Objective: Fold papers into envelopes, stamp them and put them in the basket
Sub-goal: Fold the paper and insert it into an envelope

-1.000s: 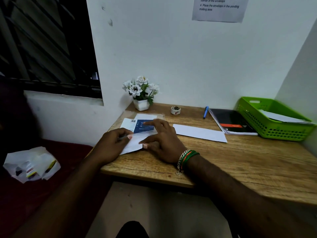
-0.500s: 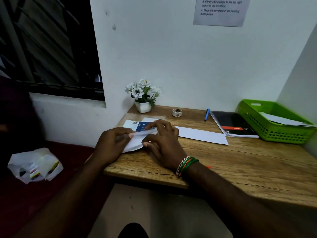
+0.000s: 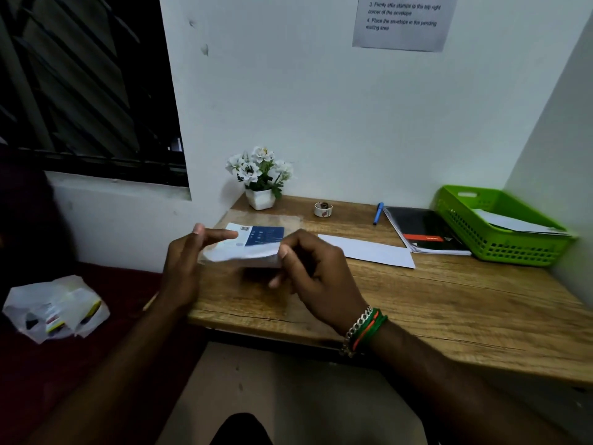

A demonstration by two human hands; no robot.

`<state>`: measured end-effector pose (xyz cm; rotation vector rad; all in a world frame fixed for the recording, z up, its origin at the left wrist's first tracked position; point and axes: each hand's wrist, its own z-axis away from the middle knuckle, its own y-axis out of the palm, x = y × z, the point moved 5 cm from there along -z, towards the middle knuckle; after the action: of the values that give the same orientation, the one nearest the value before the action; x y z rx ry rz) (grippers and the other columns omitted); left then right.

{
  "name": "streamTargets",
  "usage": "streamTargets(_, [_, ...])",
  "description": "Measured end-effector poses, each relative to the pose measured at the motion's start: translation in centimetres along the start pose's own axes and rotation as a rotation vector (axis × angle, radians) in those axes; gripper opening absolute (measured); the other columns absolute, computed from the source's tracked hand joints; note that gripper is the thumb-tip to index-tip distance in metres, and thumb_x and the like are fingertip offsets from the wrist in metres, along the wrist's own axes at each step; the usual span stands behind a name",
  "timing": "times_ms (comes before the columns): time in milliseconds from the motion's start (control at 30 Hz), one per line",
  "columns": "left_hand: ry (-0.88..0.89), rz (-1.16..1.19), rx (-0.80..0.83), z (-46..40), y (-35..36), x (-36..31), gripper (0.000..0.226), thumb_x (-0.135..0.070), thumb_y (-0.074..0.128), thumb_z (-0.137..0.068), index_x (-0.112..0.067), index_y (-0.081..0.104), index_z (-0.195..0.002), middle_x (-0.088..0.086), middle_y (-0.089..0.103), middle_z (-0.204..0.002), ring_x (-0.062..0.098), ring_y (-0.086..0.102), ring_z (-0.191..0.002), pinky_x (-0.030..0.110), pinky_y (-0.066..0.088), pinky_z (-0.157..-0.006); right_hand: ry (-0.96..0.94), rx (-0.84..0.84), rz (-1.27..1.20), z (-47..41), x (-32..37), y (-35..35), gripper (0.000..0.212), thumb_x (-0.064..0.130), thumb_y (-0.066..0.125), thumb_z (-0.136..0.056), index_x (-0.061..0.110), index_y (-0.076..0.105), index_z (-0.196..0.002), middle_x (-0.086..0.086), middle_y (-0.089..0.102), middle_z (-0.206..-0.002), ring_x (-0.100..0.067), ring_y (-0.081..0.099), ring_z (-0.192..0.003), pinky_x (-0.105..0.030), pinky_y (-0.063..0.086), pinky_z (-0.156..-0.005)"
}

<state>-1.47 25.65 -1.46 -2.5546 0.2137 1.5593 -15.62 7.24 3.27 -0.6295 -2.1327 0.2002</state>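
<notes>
Now both hands hold the blurred folded paper [image 3: 244, 253] above the table's [image 3: 449, 303] left end: the right hand [image 3: 316, 271] pinches its right edge, the left hand [image 3: 187, 268] steadies the left edge with straight fingers. An envelope [image 3: 369, 252] lies mid-table; the basket [image 3: 500, 226], holding papers, sits at the back right corner.
</notes>
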Motion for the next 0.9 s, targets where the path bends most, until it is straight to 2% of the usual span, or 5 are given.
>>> streamTargets(200, [0.224,0.083,-0.003,0.8,4.9,-6.9,0.061,-0.067,0.06,-0.089,-0.02,0.053,-0.128,-0.007,0.073,-0.114,0.012,0.071,-0.105,0.04,0.062,-0.082,0.224,-0.329,-0.459,-2.2,4.0,-4.1,0.017,0.014,0.05,-0.105,0.005,0.057,-0.093,-0.027,0.058,-0.07,-0.03,0.075,-0.062,-0.025,0.05,-0.043])
streamTargets(300, [0.273,0.029,-0.089,-0.1,7.0,-9.7,0.038,-0.048,0.068,-0.091,-0.033,0.049,-0.121,0.001,0.073,-0.11,0.019,0.073,-0.099,0.05,0.063,-0.077,0.282,-0.374,-0.526,-2.7,4.3,-5.8,0.017,0.016,0.051,-0.104,0.007,0.058,-0.092,-0.002,0.066,-0.063,-0.03,0.076,-0.067,-0.022,0.05,-0.046])
streamTargets(567, [0.417,-0.474,0.182,-4.6,12.3,-12.1,0.023,-0.042,0.066,-0.093,-0.037,0.059,-0.114,-0.012,0.068,-0.099,0.012,0.063,-0.092,0.038,0.052,-0.081,0.36,-0.279,-0.187,-2.9,0.1,-12.1,0.035,0.016,0.072,-0.091,0.022,0.061,-0.123,-0.012,0.076,-0.085,-0.017,0.067,-0.058,-0.023,0.044,-0.048])
streamTargets(800, [0.484,-0.867,0.439,-6.1,18.6,-7.6,0.029,-0.045,0.05,-0.102,-0.038,0.054,-0.13,-0.008,0.07,-0.122,0.02,0.064,-0.112,0.041,0.045,-0.094,0.59,-0.074,0.059,-3.1,-8.3,-14.5,0.02,0.018,0.067,-0.094,-0.001,0.066,-0.103,-0.01,0.064,-0.069,-0.013,0.064,-0.052,-0.023,0.038,-0.048])
streamTargets(900, [0.477,-0.991,0.48,-7.1,20.7,-5.1,0.034,-0.046,0.042,-0.105,-0.037,0.051,-0.136,-0.004,0.067,-0.127,0.024,0.061,-0.117,0.046,0.042,-0.098,0.657,-0.044,0.051,-3.5,-10.9,-15.5,0.019,0.025,0.06,-0.1,0.011,0.065,-0.087,-0.007,0.059,-0.073,-0.014,0.067,-0.057,-0.024,0.037,-0.052])
